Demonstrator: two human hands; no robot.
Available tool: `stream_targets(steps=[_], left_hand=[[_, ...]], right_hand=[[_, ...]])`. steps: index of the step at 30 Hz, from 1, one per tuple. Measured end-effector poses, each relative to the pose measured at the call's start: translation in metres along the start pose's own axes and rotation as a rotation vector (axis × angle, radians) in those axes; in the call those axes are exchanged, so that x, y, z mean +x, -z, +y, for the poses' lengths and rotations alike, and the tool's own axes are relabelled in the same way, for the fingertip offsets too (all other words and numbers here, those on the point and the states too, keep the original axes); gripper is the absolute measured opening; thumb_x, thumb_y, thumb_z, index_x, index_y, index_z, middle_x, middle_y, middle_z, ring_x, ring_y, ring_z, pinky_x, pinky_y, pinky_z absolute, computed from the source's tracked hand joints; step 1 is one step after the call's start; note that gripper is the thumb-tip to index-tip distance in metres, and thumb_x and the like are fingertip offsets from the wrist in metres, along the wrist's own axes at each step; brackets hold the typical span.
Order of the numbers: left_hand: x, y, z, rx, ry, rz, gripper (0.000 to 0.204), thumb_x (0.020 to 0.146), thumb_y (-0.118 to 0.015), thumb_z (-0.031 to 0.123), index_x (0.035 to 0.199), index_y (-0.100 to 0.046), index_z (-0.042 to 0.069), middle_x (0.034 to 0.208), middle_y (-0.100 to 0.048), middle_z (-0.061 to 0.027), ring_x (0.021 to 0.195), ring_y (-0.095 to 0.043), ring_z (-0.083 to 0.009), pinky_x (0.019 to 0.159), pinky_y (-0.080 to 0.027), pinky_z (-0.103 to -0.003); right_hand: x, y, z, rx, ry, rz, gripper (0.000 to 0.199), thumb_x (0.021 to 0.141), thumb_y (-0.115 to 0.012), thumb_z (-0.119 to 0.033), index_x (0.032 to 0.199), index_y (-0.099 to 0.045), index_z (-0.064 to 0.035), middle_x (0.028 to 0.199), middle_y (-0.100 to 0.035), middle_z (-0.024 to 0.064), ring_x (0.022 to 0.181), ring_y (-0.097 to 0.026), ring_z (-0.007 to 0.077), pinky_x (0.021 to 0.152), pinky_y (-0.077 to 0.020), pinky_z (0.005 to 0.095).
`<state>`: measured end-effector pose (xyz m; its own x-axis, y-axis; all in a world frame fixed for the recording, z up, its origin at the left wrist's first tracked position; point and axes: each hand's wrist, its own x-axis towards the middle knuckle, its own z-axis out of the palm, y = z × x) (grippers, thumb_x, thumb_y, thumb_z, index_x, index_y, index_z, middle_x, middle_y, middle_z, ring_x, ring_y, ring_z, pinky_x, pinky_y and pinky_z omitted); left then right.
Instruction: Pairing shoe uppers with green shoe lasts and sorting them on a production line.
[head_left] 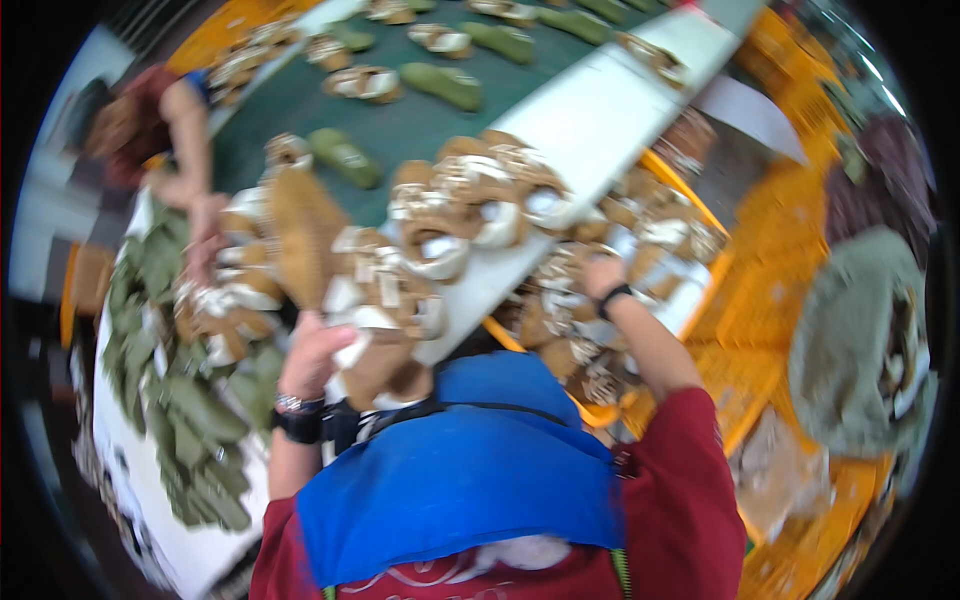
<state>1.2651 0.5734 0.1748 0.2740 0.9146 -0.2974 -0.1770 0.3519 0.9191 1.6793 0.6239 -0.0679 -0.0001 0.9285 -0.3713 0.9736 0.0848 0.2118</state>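
Observation:
My left hand [315, 350] is closed around the lower end of a tan shoe [302, 235], whose flat sole stands up toward me. Beside it, tan shoes with white straps and linings [385, 280] sit close together, and more tan shoes [480, 195] stand in a row on the white ledge [585, 110]. On the right, my right hand [600, 272] reaches down among tan-and-white shoes [570, 330] in a yellow crate [715, 270]. Its fingers are blurred and partly hidden there, so a grip cannot be made out.
A dark green conveyor belt [390, 125] carries tan shoes and green foot-shaped pieces [440, 86]. At left, a co-worker's hand [205, 235] is near tan shoes, above a heap of green pieces [185, 420] on a white table [125, 480]. Yellow crates [760, 300] and a grey-green sack [850, 350] stand at right.

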Motion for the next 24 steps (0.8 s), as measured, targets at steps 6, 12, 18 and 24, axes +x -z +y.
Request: stream_targets(steps=[6,12,18,24], left_hand=[[-0.004,-0.01,0.002,0.055,-0.104,-0.074,0.083,0.066,-0.074,0.016,0.134,-0.029,0.0,0.131,-0.042,-0.0075,0.121,-0.038,-0.0162,0.104,-0.026,-0.031],[-0.002,0.008,-0.006,0.085,-0.116,-0.028,0.081,0.066,-0.074,0.006,0.133,-0.029,0.002,0.13,-0.039,-0.0067,0.122,-0.035,-0.0157,0.104,-0.025,-0.029],[-0.011,0.027,-0.012,0.113,-0.168,0.122,0.077,0.067,-0.073,0.018,0.131,-0.034,0.0,0.129,-0.045,-0.0091,0.119,-0.042,-0.0202,0.103,-0.027,-0.032],[0.004,0.013,-0.005,0.093,-0.125,0.013,0.083,0.065,-0.075,0.017,0.133,-0.03,0.0,0.129,-0.044,-0.0099,0.12,-0.041,-0.0207,0.103,-0.028,-0.033]], right_hand=[[-0.036,0.04,0.042,0.084,0.135,0.12,0.042,0.081,-0.053,-0.043,0.077,-0.063,-0.0023,0.076,-0.065,0.0175,0.075,-0.063,0.0311,0.073,-0.0458,0.0426],[-0.099,0.168,0.057,0.189,0.08,0.384,0.023,0.073,-0.062,-0.024,0.064,-0.059,-0.0022,0.062,-0.059,0.0191,0.063,-0.06,0.0344,0.065,-0.0453,0.0413],[-0.117,0.189,0.097,1.568,-0.031,0.383,0.019,0.086,-0.06,-0.02,0.088,-0.063,-0.0021,0.076,-0.061,-0.0033,0.066,-0.053,0.006,0.06,-0.0422,0.0211],[-0.138,0.197,0.007,2.561,0.18,0.09,0.042,0.096,-0.039,-0.024,0.131,-0.037,-0.0006,0.13,-0.047,0.0109,0.118,-0.045,0.0212,0.101,-0.0353,0.0365]])
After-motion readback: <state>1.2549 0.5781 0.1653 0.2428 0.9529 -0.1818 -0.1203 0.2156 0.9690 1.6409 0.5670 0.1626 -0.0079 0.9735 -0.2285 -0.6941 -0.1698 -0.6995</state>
